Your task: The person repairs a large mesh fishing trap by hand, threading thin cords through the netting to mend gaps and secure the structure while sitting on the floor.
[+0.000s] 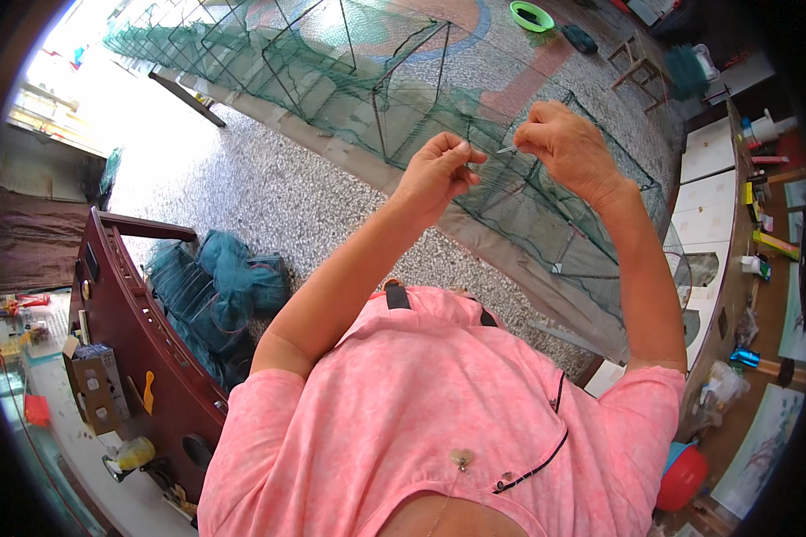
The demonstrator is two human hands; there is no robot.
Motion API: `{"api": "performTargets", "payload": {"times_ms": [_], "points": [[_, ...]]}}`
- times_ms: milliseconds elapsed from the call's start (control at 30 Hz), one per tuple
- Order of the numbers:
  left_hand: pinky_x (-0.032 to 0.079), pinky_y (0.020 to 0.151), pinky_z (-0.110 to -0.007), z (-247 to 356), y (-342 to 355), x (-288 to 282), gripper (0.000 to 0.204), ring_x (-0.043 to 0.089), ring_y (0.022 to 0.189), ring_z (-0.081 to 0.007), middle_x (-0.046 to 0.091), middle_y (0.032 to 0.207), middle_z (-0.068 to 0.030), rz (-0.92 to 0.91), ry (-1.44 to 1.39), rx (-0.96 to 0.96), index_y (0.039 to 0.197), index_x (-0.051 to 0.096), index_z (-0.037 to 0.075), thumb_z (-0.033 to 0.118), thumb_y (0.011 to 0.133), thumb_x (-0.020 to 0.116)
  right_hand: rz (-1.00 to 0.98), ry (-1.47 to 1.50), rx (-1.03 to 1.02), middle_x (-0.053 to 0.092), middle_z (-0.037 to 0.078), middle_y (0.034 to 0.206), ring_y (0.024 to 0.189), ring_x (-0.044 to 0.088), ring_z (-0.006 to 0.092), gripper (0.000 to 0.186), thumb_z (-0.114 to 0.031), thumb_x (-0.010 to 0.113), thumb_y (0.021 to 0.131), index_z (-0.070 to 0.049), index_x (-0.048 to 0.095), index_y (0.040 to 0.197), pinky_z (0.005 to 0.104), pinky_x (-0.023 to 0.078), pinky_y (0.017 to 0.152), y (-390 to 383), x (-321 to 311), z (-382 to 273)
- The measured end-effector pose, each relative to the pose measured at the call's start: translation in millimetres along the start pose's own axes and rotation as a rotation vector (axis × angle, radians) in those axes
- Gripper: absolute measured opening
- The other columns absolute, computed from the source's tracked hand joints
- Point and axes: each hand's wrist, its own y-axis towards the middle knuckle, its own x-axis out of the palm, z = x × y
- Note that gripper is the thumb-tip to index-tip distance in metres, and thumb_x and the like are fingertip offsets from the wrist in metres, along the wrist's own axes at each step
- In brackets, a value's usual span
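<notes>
Both arms reach forward over a long green net [331, 98], which is stretched over dark rod frames and runs from the far left to the right. My right hand [569, 152] is closed in a pinch on a small thin pale pointed tool [507, 150], whose tip points left; its exact kind is too small to tell. Just left of that tip, my left hand [437, 177] has thumb and fingers pressed together. What they pinch, if anything, cannot be made out. A gap separates the two hands, with netting behind and below them.
A heap of blue-green netting [215, 286] lies on the speckled floor beside dark red wooden furniture [157, 353]. White cabinets [709, 192] and a cluttered counter [761, 304] line the right. Farther off are a wooden stool [638, 67] and a bright green basin [531, 15].
</notes>
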Motion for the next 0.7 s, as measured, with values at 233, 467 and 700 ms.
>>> {"api": "performTargets", "payload": {"times_ms": [233,467,700], "points": [[0.043,0.056,-0.02,-8,-5,-8,0.009,0.053,0.064,-0.0093,0.062,0.105,-0.0118,0.039,0.069,-0.018,0.089,0.048,0.009,0.017,0.093,0.051,-0.062,0.167,-0.038,0.054,0.005,0.079,0.083,0.054,0.0248,0.006,-0.01,0.064,0.074,-0.008,0.061,0.079,0.0375,0.044,0.07,7,21,4],[0.042,0.053,-0.02,-11,-15,-29,0.008,0.052,0.064,-0.0086,0.061,0.102,-0.0092,0.12,-0.053,-0.122,0.092,0.046,0.009,0.016,0.094,0.049,-0.192,0.626,0.205,0.05,0.007,0.077,0.079,0.053,0.0241,0.015,-0.004,0.068,0.07,-0.005,0.059,0.081,0.0326,0.044,0.073,17,30,-27],[0.039,0.052,-0.02,-30,-15,-43,0.007,0.05,0.067,-0.0061,0.059,0.095,-0.0041,0.079,-0.126,-0.149,0.095,0.048,0.01,0.013,0.091,0.053,0.023,0.33,-0.155,0.05,0.005,0.08,0.08,0.053,0.0244,0.014,-0.008,0.071,0.067,-0.007,0.06,0.075,0.0344,0.043,0.068,19,45,-34]]}}
